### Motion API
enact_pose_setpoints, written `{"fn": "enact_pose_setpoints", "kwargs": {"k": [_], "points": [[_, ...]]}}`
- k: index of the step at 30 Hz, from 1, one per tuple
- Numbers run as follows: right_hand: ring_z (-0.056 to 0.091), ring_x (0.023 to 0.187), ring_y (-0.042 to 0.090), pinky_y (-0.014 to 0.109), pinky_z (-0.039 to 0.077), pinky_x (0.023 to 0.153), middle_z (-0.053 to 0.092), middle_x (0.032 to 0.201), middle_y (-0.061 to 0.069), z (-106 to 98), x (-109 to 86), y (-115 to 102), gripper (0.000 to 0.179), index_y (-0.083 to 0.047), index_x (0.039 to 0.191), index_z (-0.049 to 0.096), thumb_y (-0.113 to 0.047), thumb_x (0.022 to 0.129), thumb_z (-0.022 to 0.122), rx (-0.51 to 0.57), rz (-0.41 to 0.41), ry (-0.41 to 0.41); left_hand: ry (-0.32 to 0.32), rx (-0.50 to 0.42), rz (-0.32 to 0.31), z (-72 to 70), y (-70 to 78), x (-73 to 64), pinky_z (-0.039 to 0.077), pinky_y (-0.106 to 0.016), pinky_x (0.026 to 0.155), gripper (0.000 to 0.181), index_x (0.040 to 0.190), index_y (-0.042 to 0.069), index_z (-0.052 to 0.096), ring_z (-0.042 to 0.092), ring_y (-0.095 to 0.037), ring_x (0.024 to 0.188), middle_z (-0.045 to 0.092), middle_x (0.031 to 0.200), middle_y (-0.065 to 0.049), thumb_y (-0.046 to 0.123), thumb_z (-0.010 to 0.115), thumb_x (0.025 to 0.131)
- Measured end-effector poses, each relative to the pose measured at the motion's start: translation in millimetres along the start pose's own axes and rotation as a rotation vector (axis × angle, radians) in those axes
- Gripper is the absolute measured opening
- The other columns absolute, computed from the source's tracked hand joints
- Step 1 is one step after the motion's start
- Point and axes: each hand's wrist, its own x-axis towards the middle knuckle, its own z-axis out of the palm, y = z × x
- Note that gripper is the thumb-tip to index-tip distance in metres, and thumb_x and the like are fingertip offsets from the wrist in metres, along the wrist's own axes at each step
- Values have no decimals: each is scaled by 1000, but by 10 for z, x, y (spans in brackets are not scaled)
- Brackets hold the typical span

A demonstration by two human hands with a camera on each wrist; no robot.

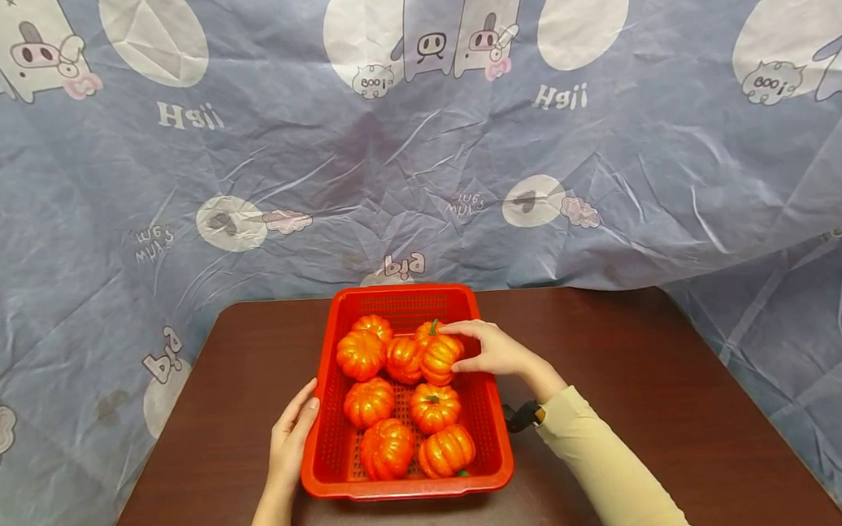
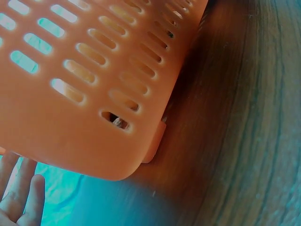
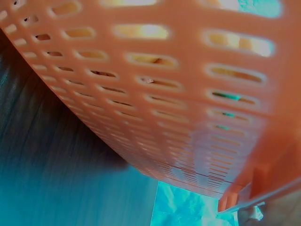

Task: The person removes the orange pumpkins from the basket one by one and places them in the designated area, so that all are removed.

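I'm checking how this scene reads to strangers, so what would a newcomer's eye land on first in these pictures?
Probably the bright red basket in the middle of the dark table, with glossy orange pumpkins inside. Next, perhaps, the right fingers reaching over the basket's right side among the pumpkins. Behind, the grey-blue cloth printed with cartoon pigs fills the upper half of the head view.

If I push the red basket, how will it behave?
The red basket likely stays stiff: its walls stand straight while loaded. Wide and low, it probably slides rather than tips. The rounded pumpkins inside may roll.
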Motion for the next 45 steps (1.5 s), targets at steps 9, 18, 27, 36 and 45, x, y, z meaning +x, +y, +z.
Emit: {"fn": "enact_pose_setpoints", "kwargs": {"k": [9,18,27,36,45], "points": [[51,109,19,39,43,93,58,117,1,20,-19,-40,54,-11,114,64,-31,68,84,19,89,68,9,-8,13,7,0,3,52,-25,78,39,135,2,49,61,-11,93,63,112,-2,14,52,98],[58,97,14,37,47,87,65,107,-3,87,-50,2,52,-16,113,65,-37,69,83,133,215,214,6,2,-5,5,-1,1,52,-25,77,40,136,4,49,61,-12,91,62,111,-5,16,52,98],[59,92,25,39,48,81,65,110,11,-75,-85,-177,41,-4,118,61,-13,81,75,315,195,344,6,12,-4,-4,-3,5,52,-26,76,40,136,4,49,61,-12,91,63,109,-4,17,51,98],[61,89,21,20,49,70,63,109,21,-344,-173,-266,40,1,123,58,-14,87,68,404,306,461,46,16,-30,10,6,3,49,-21,82,40,134,4,51,59,-7,99,62,114,4,17,54,97],[60,87,6,19,49,72,65,104,4,-377,-294,124,44,-6,123,61,-26,84,72,456,426,615,85,-16,-68,23,36,17,51,-23,81,39,130,3,55,61,-9,98,65,110,7,16,60,93]]}}
